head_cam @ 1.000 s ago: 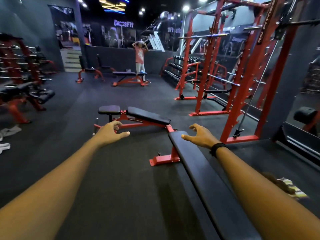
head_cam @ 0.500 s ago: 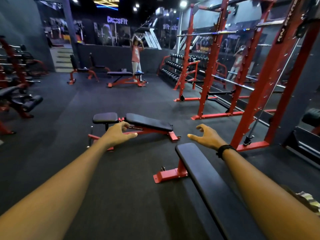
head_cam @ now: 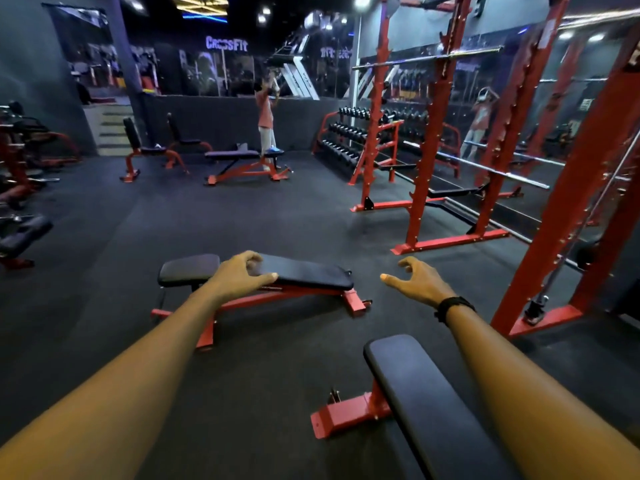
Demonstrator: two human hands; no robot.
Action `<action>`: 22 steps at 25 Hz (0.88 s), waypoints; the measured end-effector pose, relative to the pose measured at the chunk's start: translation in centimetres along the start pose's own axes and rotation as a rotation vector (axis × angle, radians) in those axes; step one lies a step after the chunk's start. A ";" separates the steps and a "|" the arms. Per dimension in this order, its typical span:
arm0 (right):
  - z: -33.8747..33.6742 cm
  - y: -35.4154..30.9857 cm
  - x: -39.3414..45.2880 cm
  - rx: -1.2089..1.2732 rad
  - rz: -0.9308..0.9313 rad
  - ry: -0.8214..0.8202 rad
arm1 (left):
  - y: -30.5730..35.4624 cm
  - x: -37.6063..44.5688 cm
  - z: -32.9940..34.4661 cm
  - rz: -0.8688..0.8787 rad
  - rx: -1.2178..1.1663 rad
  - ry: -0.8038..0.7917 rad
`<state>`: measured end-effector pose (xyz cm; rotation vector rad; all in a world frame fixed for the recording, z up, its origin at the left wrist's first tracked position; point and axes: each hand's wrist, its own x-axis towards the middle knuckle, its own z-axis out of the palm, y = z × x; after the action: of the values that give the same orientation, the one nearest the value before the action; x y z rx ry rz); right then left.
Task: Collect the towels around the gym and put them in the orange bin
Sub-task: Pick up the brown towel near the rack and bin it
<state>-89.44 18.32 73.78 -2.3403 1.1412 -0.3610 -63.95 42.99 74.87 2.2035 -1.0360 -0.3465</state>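
Observation:
Both my arms reach forward over the dark gym floor. My left hand point(head_cam: 242, 275) hangs in the air with loosely curled fingers and holds nothing; it overlaps the flat bench point(head_cam: 304, 273) behind it. My right hand point(head_cam: 417, 282), a black band at its wrist, is also empty with relaxed fingers. On the far bench point(head_cam: 232, 154) lie a small grey thing point(head_cam: 242, 146) and a blue one point(head_cam: 275, 151), maybe towels; they are too small to tell. No orange bin is in view.
A black bench pad point(head_cam: 426, 403) on a red frame runs from bottom right toward me. Red squat racks point(head_cam: 429, 133) line the mirrored right wall, with a dumbbell rack point(head_cam: 346, 136) beyond. A person point(head_cam: 266, 119) stands at the back. Machines point(head_cam: 20, 188) crowd the left edge.
The view has lifted and shifted: the near bench slid down the frame, and the striped cloth at lower right and the pale cloths on the left floor left the view. Both hands stay empty.

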 end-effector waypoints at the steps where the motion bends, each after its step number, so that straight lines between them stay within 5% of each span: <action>1: -0.2 -0.1 2.8 -0.001 0.006 0.002 | 0.2 3.0 -0.2 0.010 0.002 0.000; 13: 0.0 2.2 29.5 -0.057 0.180 0.138 | -0.8 38.3 3.7 0.159 -0.064 -0.151; 22: -3.8 2.5 42.4 0.001 0.474 0.299 | 6.4 63.3 4.2 0.381 -0.088 -0.332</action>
<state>-66.77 -17.69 76.24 -1.9699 1.7828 -0.5425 -28.59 -9.99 78.66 1.8544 -1.5572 -0.5813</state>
